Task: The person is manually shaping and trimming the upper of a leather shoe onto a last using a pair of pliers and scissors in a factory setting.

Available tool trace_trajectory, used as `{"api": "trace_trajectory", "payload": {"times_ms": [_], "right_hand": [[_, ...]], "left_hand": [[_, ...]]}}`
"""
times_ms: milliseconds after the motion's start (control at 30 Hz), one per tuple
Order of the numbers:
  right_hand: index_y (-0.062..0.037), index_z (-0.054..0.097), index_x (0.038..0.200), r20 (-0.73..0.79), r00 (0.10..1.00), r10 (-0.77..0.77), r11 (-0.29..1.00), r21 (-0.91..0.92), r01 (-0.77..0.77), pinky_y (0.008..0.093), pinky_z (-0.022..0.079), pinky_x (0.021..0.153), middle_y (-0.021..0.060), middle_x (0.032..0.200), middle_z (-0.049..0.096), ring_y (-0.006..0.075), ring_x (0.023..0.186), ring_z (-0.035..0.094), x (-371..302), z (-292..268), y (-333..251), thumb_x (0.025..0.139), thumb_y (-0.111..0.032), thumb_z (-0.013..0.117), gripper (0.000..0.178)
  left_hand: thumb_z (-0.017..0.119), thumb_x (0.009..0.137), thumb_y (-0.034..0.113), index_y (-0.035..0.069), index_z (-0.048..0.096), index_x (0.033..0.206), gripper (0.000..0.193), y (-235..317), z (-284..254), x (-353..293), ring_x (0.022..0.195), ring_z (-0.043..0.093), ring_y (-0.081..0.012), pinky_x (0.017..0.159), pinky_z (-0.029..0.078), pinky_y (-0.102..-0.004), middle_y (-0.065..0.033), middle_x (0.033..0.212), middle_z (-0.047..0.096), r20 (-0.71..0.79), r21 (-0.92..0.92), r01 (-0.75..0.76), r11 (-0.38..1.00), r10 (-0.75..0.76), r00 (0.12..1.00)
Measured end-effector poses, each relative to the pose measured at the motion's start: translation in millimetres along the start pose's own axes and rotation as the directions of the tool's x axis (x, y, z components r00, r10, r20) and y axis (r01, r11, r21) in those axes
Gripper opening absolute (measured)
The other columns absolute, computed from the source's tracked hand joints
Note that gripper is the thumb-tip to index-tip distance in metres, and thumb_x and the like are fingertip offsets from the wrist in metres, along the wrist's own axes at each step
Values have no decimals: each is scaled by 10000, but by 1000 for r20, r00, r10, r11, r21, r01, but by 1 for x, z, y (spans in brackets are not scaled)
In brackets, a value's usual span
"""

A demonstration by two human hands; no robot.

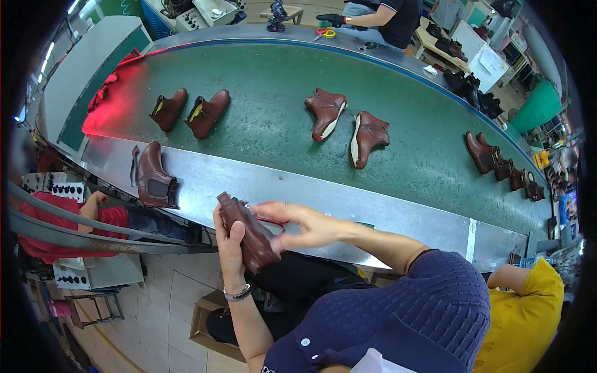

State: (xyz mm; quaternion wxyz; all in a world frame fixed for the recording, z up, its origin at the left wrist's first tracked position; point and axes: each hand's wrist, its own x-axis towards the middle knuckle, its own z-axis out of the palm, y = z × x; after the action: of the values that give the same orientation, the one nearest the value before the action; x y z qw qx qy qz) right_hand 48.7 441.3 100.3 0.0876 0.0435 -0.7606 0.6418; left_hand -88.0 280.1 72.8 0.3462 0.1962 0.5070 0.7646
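Note:
My left hand (pixel 231 245) grips a brown leather boot (pixel 254 244) above my lap, thumb across it and fingers behind. Over the boot's right side, my right hand (pixel 305 225) curls its fingers round a small tool with a thin red looped handle (pixel 272 222); its working end is mostly hidden. Fingertips of that hand come close to the leather, and I cannot tell if they touch. Left of my hands, another brown boot (pixel 154 177) with dark elastic sides lies on the metal ledge (pixel 298 199).
Beyond the ledge, a green conveyor belt (pixel 261 143) carries several brown boots (pixel 326 115). Red-and-yellow scissors (pixel 324 33) lie on its far edge. A cardboard box (pixel 202 323) stands on the floor below. Other people work at left, far side and right, one in a yellow shirt (pixel 522 317).

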Motion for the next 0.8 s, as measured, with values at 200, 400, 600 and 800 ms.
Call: {"api": "trace_trajectory", "payload": {"times_ms": [200, 400, 600, 800], "right_hand": [[-13, 568, 1277, -84, 989, 124, 991, -33, -127, 324, 451, 949, 134, 1169, 642, 180, 1085, 586, 50, -15, -5, 890, -296, 696, 497], [-17, 690, 1050, -10, 994, 108, 993, -38, -108, 332, 499, 837, 108, 932, 716, 193, 904, 669, 60, -26, -9, 818, -294, 731, 363], [22, 667, 889, -92, 994, 64, 946, -311, -89, 364, 509, 780, 154, 884, 689, 284, 867, 671, 66, -22, -22, 798, -209, 727, 256], [9, 673, 862, -161, 987, 22, 857, -505, -102, 457, 497, 695, 198, 801, 665, 381, 774, 638, 81, -14, -24, 713, -246, 671, 295]], "left_hand": [[800, 802, 290, 60, 421, 1323, 684, -14, 7, 2, 1050, 530, -135, 910, 437, -275, -44, 1181, 533, 27, 25, -2, 1000, 1, 1000], [817, 776, 312, 43, 516, 1212, 594, -24, 14, 2, 989, 535, -136, 894, 430, -283, -38, 1100, 541, -28, 121, -66, 990, 70, 997], [821, 763, 284, 31, 553, 1132, 522, -30, 14, 7, 952, 501, -129, 864, 408, -288, -34, 1044, 519, -54, 230, -122, 966, 138, 989], [780, 818, 231, 36, 558, 1078, 393, -27, 19, 10, 888, 482, -94, 798, 409, -265, 8, 965, 517, -117, 131, -139, 982, 154, 981]]}}
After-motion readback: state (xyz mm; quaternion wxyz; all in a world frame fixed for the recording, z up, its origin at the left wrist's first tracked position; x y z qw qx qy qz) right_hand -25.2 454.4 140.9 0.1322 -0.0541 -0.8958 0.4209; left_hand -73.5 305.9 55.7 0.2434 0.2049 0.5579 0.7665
